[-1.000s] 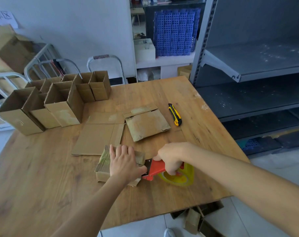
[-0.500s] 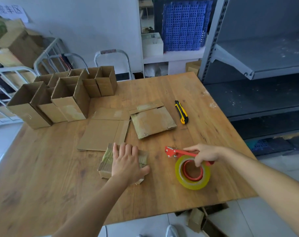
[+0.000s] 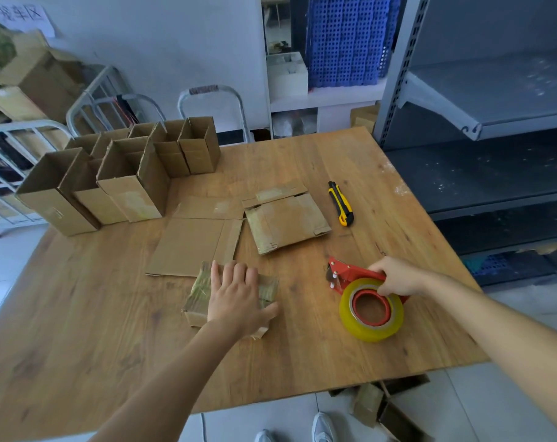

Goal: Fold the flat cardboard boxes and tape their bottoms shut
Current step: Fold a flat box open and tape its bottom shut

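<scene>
Tape pass on the current box [image 3: 198, 296] looks done. 1 s ago the tape dispenser [image 3: 350, 275] was hard against the box's right edge, now it lies on the counter [image 3: 111, 346] off to the right, clear of the box, with the yellow roll [image 3: 371, 311] resting on the wood

Right hand [image 3: 400, 275] is still on it, fingers [image 3: 386, 287] curled round the red handle, so gripped, not released. It has barely shifted since half a second ago, so I read this as parking the tool

Left hand [image 3: 235, 296] hasn't moved: fingers [image 3: 231, 272] straight and close together, palm pressing flat on the box at the counter's front-middle. Probably smoothing the strip, but the hand covers the seam so I can't confirm

For the task: this bottom is likely shut. Next would be standing it with the folded boxes [image 3: 124, 183] at back-left. Still to do: one flat blank [image 3: 191, 247] just beyond the left hand and a second blank [image 3: 286, 218] to its right

Utility knife [image 3: 341, 204] is unchanged, just right of the second blank
</scene>
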{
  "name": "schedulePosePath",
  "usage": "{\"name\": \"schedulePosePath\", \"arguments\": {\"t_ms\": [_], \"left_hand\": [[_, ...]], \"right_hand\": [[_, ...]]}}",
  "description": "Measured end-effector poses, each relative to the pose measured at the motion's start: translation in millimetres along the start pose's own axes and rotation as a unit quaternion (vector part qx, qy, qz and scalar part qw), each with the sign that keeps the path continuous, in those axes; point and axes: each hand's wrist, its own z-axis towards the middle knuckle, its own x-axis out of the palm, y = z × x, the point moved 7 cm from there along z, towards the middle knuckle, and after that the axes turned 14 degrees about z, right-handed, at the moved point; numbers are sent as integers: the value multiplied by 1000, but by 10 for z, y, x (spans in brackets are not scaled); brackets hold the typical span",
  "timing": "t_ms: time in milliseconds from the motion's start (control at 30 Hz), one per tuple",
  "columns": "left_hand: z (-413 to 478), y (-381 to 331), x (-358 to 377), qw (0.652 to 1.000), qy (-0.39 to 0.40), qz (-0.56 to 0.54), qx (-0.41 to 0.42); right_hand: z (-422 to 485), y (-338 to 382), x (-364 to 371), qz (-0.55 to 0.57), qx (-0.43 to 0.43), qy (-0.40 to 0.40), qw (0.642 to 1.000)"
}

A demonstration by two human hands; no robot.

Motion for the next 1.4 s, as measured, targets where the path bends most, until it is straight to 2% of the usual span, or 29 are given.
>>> {"name": "schedulePosePath", "arguments": {"t_ms": [67,100,167,233,300,400,467,567,633,733,867,1000,1133,1200,1400], "left_hand": [[20,66,-20,996,-8,-90,-5],[35,133,-41,986,-17,-164,-12],[60,258,-64,967,-34,-253,-14],[44,301,-57,970,-33,-241,-3],[13,353,-28,978,-26,-205,-34],[-35,513,54,980,-8,-148,-133],[-78,616,102,966,1,-165,-197],[-152,778,180,945,60,-200,-251],[-195,975,306,918,72,-276,-276],[-315,1101,502,872,78,-400,-272],[-377,1060,526,850,63,-458,-255],[-380,1118,751,804,94,-532,-250],[-392,1091,1009,734,145,-617,-244],[-374,1062,1075,714,167,-636,-242],[-379,1048,990,750,144,-577,-289]], "right_hand": [[-75,94,-14,-51,10,-39,998],[-119,192,-39,-59,3,-93,994],[-280,508,-55,18,-45,-215,975],[-423,880,91,102,-106,-269,952],[-507,1222,390,144,-137,-255,946],[-590,1566,912,192,-131,-226,946],[-603,1659,1191,230,-107,-217,943],[-542,1691,1396,288,-79,-204,932],[-449,1656,1403,325,-49,-200,923],[-316,1727,1365,308,-22,-179,934],[-187,1891,1329,182,-18,-178,967],[-106,1811,1285,212,-9,-174,962],[-83,1769,1268,219,-8,-209,953],[-55,1755,1293,225,4,-214,951],[-30,1754,1342,210,34,-230,950]]}}
